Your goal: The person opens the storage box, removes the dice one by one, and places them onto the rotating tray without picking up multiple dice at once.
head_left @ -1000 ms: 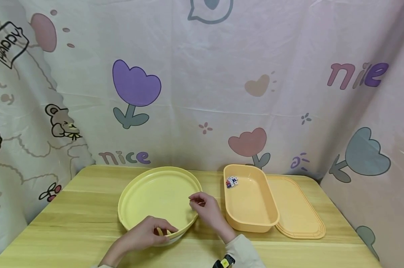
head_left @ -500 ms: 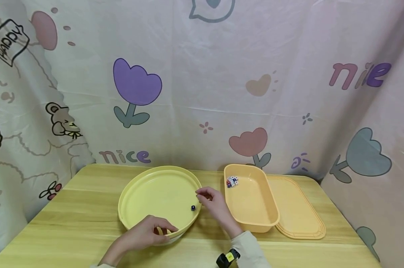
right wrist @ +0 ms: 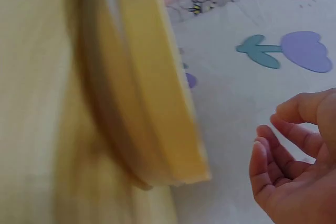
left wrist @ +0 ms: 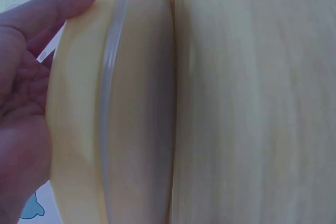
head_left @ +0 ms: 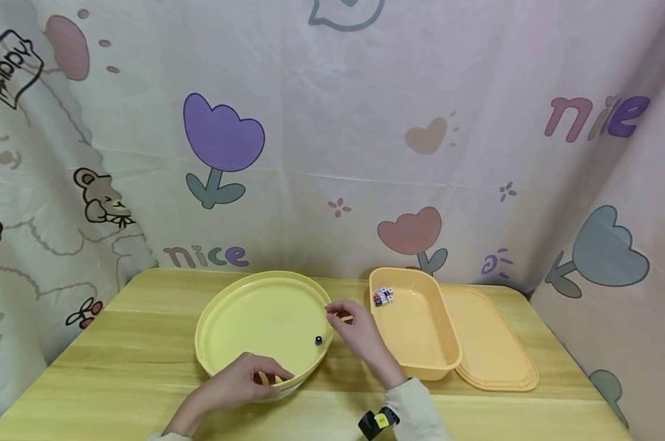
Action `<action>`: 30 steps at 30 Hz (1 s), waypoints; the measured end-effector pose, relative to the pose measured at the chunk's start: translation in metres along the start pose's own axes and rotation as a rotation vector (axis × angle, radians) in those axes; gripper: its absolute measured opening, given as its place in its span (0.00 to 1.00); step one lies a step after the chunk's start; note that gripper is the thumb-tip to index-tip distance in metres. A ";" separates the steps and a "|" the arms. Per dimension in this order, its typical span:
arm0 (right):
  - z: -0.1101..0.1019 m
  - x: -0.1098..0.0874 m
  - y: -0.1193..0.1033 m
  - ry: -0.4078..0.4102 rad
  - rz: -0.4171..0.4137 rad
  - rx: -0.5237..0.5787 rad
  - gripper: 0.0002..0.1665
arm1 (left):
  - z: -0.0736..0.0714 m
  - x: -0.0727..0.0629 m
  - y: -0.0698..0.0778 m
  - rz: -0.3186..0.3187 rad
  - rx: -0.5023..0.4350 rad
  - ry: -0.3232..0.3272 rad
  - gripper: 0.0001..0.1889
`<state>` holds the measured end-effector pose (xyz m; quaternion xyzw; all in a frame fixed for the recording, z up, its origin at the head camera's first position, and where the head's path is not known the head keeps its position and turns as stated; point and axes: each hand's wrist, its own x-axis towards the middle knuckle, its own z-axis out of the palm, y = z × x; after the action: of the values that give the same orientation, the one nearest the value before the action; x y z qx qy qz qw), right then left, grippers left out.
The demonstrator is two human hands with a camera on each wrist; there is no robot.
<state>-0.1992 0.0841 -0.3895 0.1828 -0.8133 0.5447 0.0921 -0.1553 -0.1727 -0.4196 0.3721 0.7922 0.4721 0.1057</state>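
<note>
A round yellow tray (head_left: 260, 318) stands on the table, left of the middle in the head view. My left hand (head_left: 244, 383) grips its near rim, fingers over the edge and thumb against the outer wall. One dark blue die (head_left: 318, 340) lies inside the tray by its right side. Just past the right rim hovers my right hand (head_left: 357, 327), its fingers loosely bent. In the right wrist view, nothing shows between the thumb and fingers of the right hand (right wrist: 296, 156). Several white, red and blue dice (head_left: 383, 297) sit in the far left corner of an orange box (head_left: 417, 331).
A flat orange lid (head_left: 489, 343) lies right of the box, partly behind it. The wooden table (head_left: 111, 361) ends at a printed curtain (head_left: 321, 141) at the back and sides.
The right hand has drawn back to the right, away from the tray's inside. A dark die now shows on the tray where that hand was. The left hand stays on the rim.
</note>
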 end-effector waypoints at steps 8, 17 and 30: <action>-0.040 0.040 -0.016 -0.004 0.049 -0.148 0.11 | 0.000 0.001 0.001 0.018 0.007 0.006 0.10; -0.089 0.084 0.018 0.075 0.137 -0.220 0.12 | -0.002 -0.001 0.001 -0.035 -0.032 -0.006 0.11; -0.104 0.069 0.085 0.154 0.340 -0.234 0.13 | 0.000 -0.001 0.000 -0.037 -0.015 0.003 0.11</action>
<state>-0.3008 0.1952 -0.3973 -0.0110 -0.8806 0.4668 0.0812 -0.1545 -0.1733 -0.4199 0.3558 0.7956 0.4764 0.1158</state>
